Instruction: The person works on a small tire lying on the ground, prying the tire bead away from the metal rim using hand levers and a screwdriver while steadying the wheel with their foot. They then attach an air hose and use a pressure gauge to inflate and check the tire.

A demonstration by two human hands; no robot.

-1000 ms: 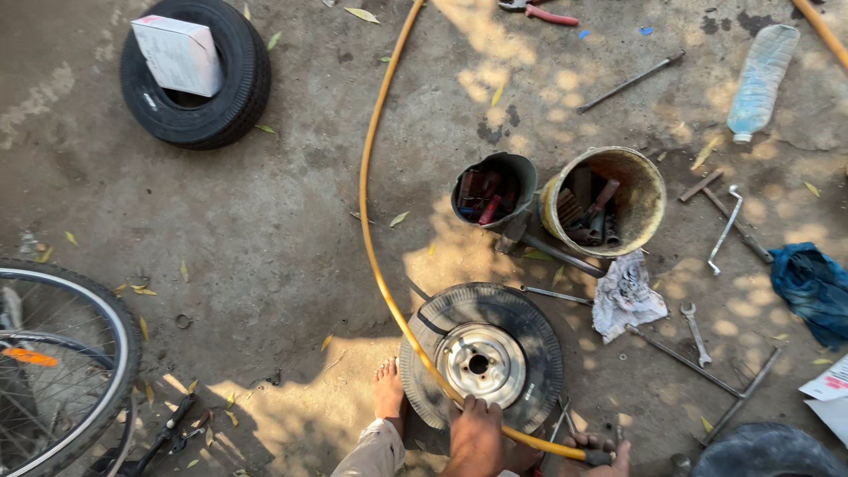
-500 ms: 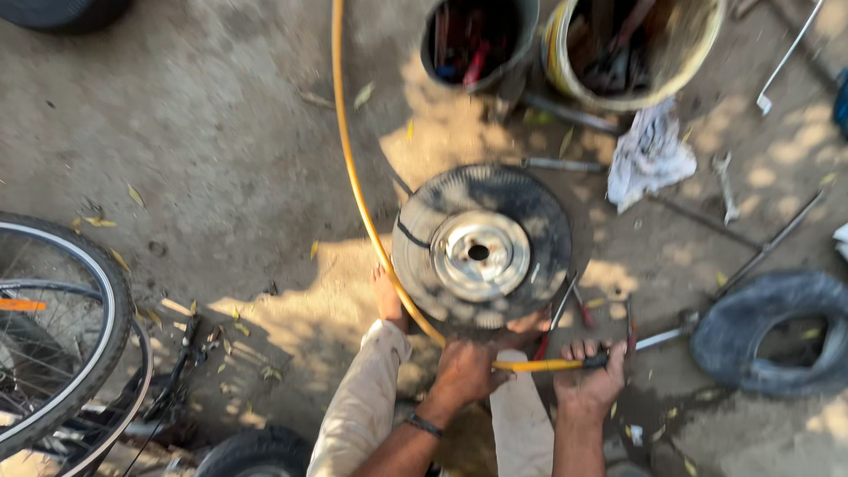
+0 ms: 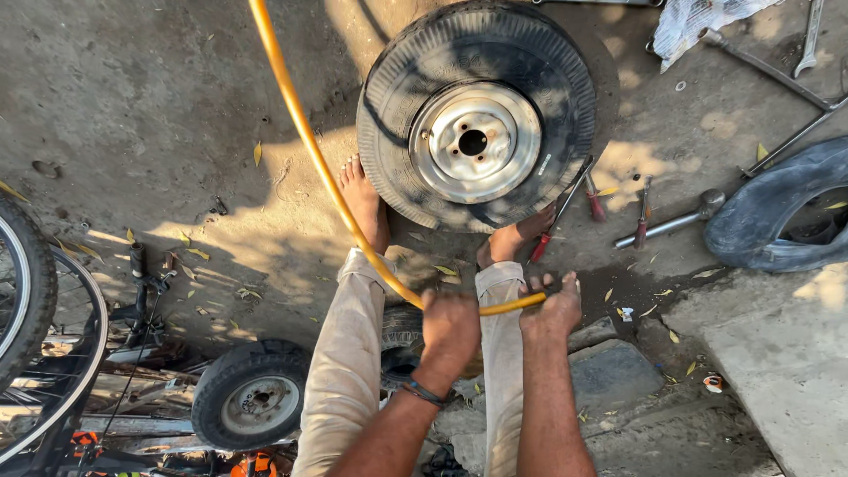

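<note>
Big tyre (image 3: pixel 477 115) with its steel rim lies flat on the dirt, one bare foot at its near edge, the other by its left side. The yellow hose (image 3: pixel 305 141) sweeps down from the top, passes left of the tyre and ends between both hands above the knees. Left hand (image 3: pixel 450 329) is fisted around the hose, wrist bent down; right hand (image 3: pixel 552 309) is clamped on the hose tip, knuckles up. Half a second ago the view sat farther back; now the hands are lower in frame, closer together.

A white rag (image 3: pixel 698 22), scattered wrenches (image 3: pixel 808 40) and a bicycle wheel (image 3: pixel 35 327) lie around.
</note>
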